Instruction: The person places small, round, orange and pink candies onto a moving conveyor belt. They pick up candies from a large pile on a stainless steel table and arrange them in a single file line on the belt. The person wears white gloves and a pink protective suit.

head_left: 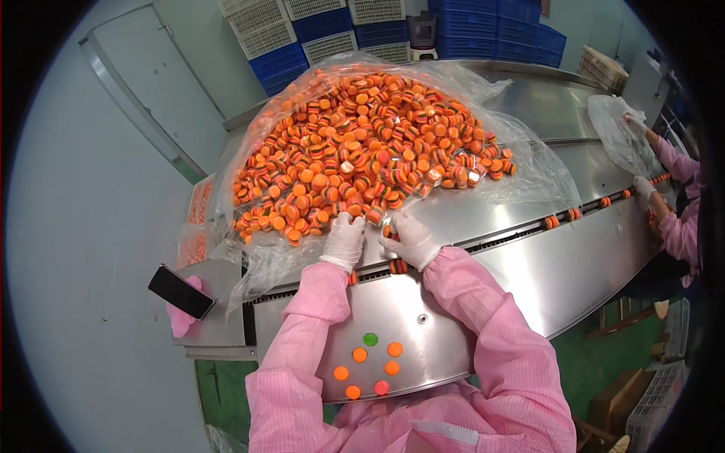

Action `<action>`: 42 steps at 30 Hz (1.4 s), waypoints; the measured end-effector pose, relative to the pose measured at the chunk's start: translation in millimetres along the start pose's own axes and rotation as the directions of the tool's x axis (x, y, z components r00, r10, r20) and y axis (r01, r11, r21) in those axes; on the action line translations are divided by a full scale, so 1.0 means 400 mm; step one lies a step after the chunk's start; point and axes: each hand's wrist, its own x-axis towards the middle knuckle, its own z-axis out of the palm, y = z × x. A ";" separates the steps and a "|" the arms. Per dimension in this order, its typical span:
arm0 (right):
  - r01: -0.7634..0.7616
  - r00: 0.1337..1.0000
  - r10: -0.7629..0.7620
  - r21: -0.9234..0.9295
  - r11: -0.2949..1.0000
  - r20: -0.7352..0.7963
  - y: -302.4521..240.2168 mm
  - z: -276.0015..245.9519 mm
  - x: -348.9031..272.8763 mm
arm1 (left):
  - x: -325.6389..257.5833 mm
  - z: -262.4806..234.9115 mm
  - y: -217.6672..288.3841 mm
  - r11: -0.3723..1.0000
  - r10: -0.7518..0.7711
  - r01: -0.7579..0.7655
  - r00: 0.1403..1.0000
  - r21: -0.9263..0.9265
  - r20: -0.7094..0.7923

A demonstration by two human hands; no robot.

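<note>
A large heap of striped orange, red and green candies, round and stacked in layers, lies in a spread-open clear plastic bag. My left hand, in a white glove, is at the near edge of the heap. Its fingers curl against the candies, and their tips are hard to see. Just to the right, my gloved right hand pinches a striped candy between thumb and fingers. Below the hands, a few candies sit along a dark conveyor track set into the steel table.
Several loose flat discs, orange, green and pink, lie on the steel table near my body. A phone rests on pink cloth at left. At right, a co-worker's gloved hand is by the track. Stacked crates stand behind.
</note>
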 end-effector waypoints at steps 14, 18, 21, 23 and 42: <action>0.449 0.887 -0.460 -0.165 0.878 -0.037 -0.086 0.102 -0.107 | -0.191 -0.180 -0.051 0.987 0.068 -0.027 0.964 -0.160 0.256; 0.156 0.984 -0.173 -0.281 0.947 -0.035 -0.073 0.068 -0.025 | -0.226 -0.166 -0.070 0.991 0.099 -0.059 0.927 -0.121 0.362; 0.098 0.995 -0.100 -0.355 0.930 0.012 -0.029 0.067 0.047 | -0.189 -0.209 -0.023 0.988 0.155 -0.148 0.877 -0.050 0.455; 0.193 0.979 -0.145 -0.406 0.893 0.145 0.026 0.083 0.073 | -0.143 -0.213 0.007 0.992 0.127 -0.123 0.898 -0.036 0.422; -0.163 0.981 0.084 0.516 0.841 0.173 0.040 0.035 -0.016 | -0.078 -0.074 -0.046 0.974 0.034 -0.007 0.993 -0.227 0.117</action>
